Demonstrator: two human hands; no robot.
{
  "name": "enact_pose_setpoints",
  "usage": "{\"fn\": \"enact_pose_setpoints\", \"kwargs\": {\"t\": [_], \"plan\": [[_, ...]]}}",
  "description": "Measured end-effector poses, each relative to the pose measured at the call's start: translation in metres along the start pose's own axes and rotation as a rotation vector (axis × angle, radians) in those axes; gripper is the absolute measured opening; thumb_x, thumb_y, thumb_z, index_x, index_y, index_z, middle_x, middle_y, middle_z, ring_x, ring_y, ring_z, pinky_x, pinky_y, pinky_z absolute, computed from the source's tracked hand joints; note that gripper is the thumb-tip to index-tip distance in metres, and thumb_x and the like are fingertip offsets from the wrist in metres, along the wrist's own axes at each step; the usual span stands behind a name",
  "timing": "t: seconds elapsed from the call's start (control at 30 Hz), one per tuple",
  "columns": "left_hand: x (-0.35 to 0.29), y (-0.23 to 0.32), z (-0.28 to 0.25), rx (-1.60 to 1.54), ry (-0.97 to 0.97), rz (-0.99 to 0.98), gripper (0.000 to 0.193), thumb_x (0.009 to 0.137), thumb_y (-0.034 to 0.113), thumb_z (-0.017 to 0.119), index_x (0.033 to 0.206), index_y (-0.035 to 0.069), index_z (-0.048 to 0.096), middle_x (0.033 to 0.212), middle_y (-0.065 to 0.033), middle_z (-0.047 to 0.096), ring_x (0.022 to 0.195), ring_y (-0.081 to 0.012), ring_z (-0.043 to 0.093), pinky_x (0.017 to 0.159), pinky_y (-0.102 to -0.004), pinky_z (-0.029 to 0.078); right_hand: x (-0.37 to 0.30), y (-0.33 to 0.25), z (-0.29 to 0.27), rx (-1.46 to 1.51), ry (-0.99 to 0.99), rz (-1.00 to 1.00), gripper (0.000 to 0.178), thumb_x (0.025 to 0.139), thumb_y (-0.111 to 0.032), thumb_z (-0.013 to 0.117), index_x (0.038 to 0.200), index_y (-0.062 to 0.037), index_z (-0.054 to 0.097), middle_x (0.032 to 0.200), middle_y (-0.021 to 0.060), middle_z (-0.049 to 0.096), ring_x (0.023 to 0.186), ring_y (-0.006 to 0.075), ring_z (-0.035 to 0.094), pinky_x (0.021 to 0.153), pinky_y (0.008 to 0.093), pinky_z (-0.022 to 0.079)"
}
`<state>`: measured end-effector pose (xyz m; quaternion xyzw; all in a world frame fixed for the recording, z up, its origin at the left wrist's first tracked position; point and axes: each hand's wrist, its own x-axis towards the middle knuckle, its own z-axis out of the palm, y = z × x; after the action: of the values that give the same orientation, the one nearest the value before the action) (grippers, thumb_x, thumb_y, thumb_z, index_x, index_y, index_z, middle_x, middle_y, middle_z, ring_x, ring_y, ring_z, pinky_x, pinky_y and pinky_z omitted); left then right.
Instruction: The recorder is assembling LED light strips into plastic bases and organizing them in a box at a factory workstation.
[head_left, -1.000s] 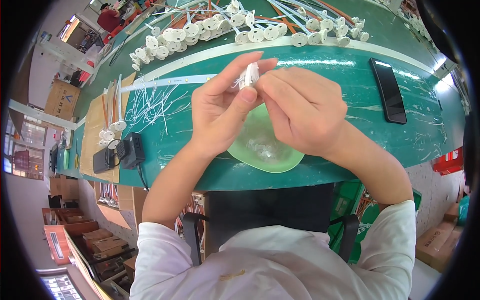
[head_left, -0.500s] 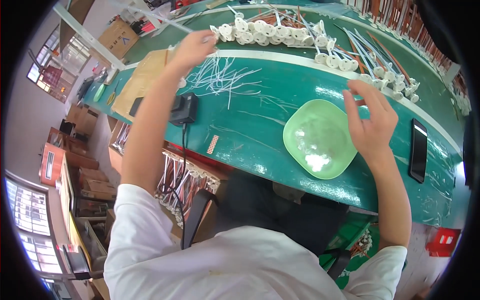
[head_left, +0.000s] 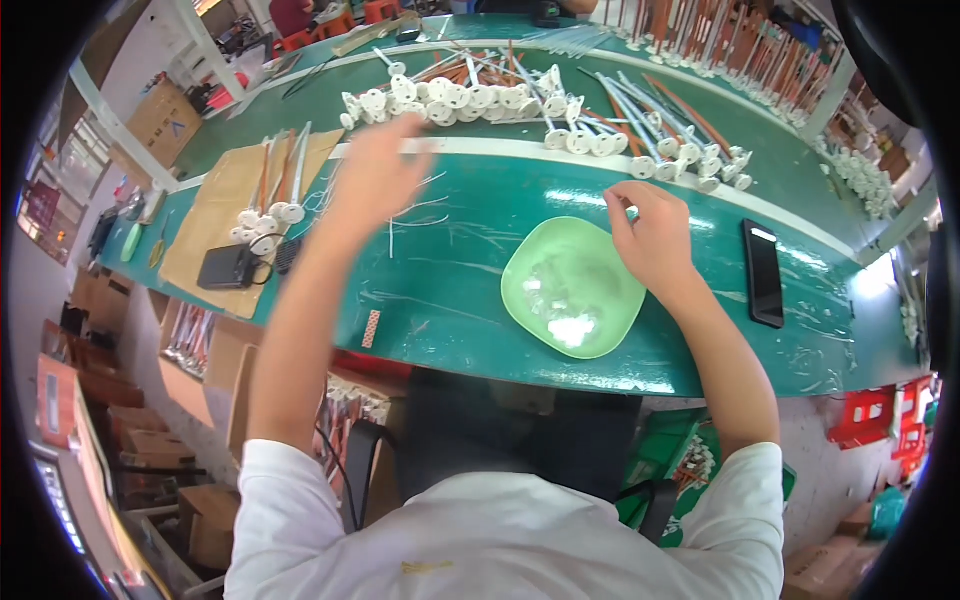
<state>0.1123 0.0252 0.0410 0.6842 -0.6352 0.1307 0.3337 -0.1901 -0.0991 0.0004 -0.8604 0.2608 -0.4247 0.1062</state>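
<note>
My left hand [head_left: 380, 175] is smeared by motion. It is over the near edge of the back shelf, close to a pile of brown and grey rods with white round ends [head_left: 450, 97]. Whether it holds anything does not show. My right hand [head_left: 655, 238] is above the right rim of a light green bowl [head_left: 622, 312], thumb and fingers curled together; anything between their tips is too small to make out. Small shiny bits and glare show inside the bowl. Thin white strands [head_left: 405, 215] lie on the green table, partly behind my left forearm.
More rods [head_left: 665, 125] lie at the back right. Others [head_left: 270, 205] rest on a cardboard sheet [head_left: 215, 180] at left, beside a black box-shaped device [head_left: 228, 268]. A black phone [head_left: 763, 275] lies at right. A small patterned strip [head_left: 371, 328] is near the front edge.
My left hand has moved from the back shelf's left end toward the rod pile; the long pale rod seen by it is no longer visible. My right hand's fingertips have drawn together. The view has shifted.
</note>
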Motion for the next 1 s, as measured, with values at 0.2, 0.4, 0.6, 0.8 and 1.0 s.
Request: {"fn": "enact_pose_setpoints", "kwargs": {"t": [0.2, 0.4, 0.6, 0.8, 1.0], "plan": [[-0.002, 0.07, 0.105, -0.671, -0.227, 0.489, 0.038, 0.081, 0.014, 0.063, 0.117, 0.002, 0.064, 0.108, -0.0181, 0.069, 0.101, -0.0355, 0.066, 0.092, -0.0408, 0.05, 0.025, 0.049, -0.005, -0.348, 0.047, -0.14, 0.023, 0.078, 0.002, 0.066, 0.101, -0.0028, 0.067, 0.1, 0.0139, 0.068, 0.096, 0.0326, 0.064, 0.082, 0.0417, 0.051], [-0.011, 0.06, 0.086, -0.777, -0.427, 0.276, 0.033, 0.078, 0.009, 0.065, 0.109, 0.004, 0.067, 0.1, -0.0141, 0.071, 0.092, -0.0276, 0.069, 0.085, -0.0358, 0.053, 0.025, 0.07, 0.006, -0.545, -0.053, -0.165, 0.041, 0.078, -0.004, 0.07, 0.117, -0.0133, 0.065, 0.119, 0.0119, 0.062, 0.114, 0.0324, 0.055, 0.095, 0.0453, 0.048], [-0.009, 0.055, 0.09, -0.745, -0.176, 0.085, 0.02, 0.08, 0.004, 0.067, 0.099, 0.003, 0.07, 0.086, -0.0102, 0.071, 0.079, -0.0192, 0.069, 0.075, -0.0309, 0.054, 0.026, 0.072, -0.013, -0.596, -0.349, -0.122, 0.03, 0.082, -0.01, 0.069, 0.112, -0.0151, 0.066, 0.113, 0.0096, 0.064, 0.109, 0.0299, 0.057, 0.088, 0.0437, 0.048], [-0.015, 0.058, 0.095, -0.729, -0.194, 0.142, 0.024, 0.08, 0.008, 0.071, 0.103, 0.004, 0.069, 0.088, -0.0095, 0.071, 0.078, -0.0187, 0.067, 0.076, -0.0308, 0.053, 0.035, 0.031, -0.059, 0.008, -0.487, 0.113, 0.023, 0.084, -0.013, 0.072, 0.103, -0.0035, 0.064, 0.086, 0.0077, 0.068, 0.082, 0.0183, 0.065, 0.076, 0.0327, 0.051], [-0.016, 0.075, 0.087, -0.737, -0.202, 0.211, 0.035, 0.08, 0.009, 0.072, 0.115, 0.006, 0.065, 0.096, -0.0081, 0.07, 0.084, -0.0192, 0.066, 0.078, -0.0321, 0.053, 0.035, 0.032, -0.064, 0.503, -0.09, 0.353, 0.011, 0.093, -0.01, 0.065, 0.099, -0.0019, 0.061, 0.09, 0.0076, 0.069, 0.078, 0.014, 0.065, 0.069, 0.0242, 0.05]]}}
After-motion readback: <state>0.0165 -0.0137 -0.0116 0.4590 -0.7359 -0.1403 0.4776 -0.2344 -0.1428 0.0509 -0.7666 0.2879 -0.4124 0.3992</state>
